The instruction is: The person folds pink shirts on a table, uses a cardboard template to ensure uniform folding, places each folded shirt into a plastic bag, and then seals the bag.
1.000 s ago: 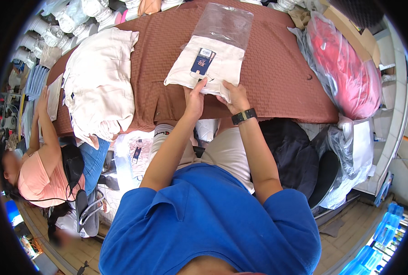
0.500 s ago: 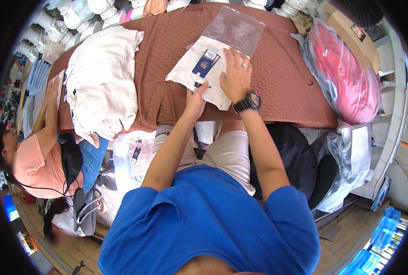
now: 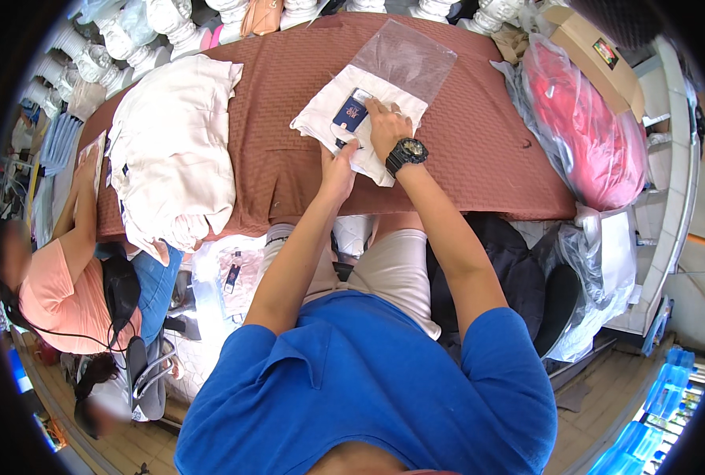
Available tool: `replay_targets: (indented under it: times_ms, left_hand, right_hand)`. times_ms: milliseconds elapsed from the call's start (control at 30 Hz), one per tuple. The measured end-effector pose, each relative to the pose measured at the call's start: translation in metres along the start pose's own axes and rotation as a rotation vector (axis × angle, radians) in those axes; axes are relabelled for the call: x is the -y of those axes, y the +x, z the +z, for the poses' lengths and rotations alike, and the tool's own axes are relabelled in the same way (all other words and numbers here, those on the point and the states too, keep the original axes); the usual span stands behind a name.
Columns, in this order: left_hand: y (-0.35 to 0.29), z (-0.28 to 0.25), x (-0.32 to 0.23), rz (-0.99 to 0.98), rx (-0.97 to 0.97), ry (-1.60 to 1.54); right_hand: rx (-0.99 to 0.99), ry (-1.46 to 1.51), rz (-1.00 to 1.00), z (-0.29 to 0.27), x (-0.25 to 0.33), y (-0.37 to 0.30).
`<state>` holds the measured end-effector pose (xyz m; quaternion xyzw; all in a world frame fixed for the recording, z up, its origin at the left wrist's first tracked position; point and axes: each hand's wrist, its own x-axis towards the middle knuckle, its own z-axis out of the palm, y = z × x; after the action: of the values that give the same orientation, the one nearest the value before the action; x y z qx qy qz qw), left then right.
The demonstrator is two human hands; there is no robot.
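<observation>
A folded cream garment (image 3: 318,108) lies on the brown-covered table in front of me, with a clear plastic bag (image 3: 410,57) reaching out past its far edge. On the garment sits a dark blue hang tag (image 3: 350,113) with a white label at its far end. My left hand (image 3: 337,169) grips the garment's near edge, thumb on top and fingers partly hidden beneath. My right hand (image 3: 389,133), wearing a black watch (image 3: 407,156), rests on the garment with its fingers stretched out. Its fingertips touch the label end of the tag.
A stack of cream garments (image 3: 174,150) is on the table's left part. To the right, red clothing in clear plastic (image 3: 578,131) lies beside a cardboard box (image 3: 594,59). A person in a peach shirt (image 3: 59,297) sits at my left. White balusters (image 3: 170,24) line the far side.
My right hand has moved left and turned inward, from the garment's right side onto the tag's label end. My left hand keeps its hold on the near edge.
</observation>
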<state>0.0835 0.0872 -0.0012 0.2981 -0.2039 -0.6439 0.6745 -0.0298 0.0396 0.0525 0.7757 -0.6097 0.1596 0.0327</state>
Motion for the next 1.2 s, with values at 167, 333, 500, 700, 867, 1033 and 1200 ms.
replay_targets:
  times_ms: [167,333,500,700,867,1033,1200]
  left_hand:
    - [0.006,0.015,0.002,-0.012,0.029,-0.023]
    - [0.017,0.01,0.014,0.058,0.059,0.037]
    - [0.018,0.016,0.018,0.039,0.074,0.044]
    - [0.015,0.015,0.015,0.017,0.073,0.048]
    - [0.017,0.017,0.022,0.1,0.051,0.059]
    - [0.012,0.027,0.02,0.081,0.078,0.056]
    - [0.013,0.028,0.018,0.1,0.08,0.044]
  right_hand:
    - [0.024,0.045,0.001,-0.013,0.0,-0.003]
    - [0.01,-0.027,-0.036,-0.01,-0.005,-0.003]
    - [-0.128,-0.043,-0.096,-0.002,-0.018,0.015]
    - [0.147,0.061,0.041,-0.023,-0.015,0.019]
    - [0.039,0.048,-0.028,-0.019,-0.007,0.011]
    - [0.042,0.038,-0.057,-0.022,-0.006,0.0]
    - [-0.01,0.025,-0.068,-0.029,0.004,-0.006]
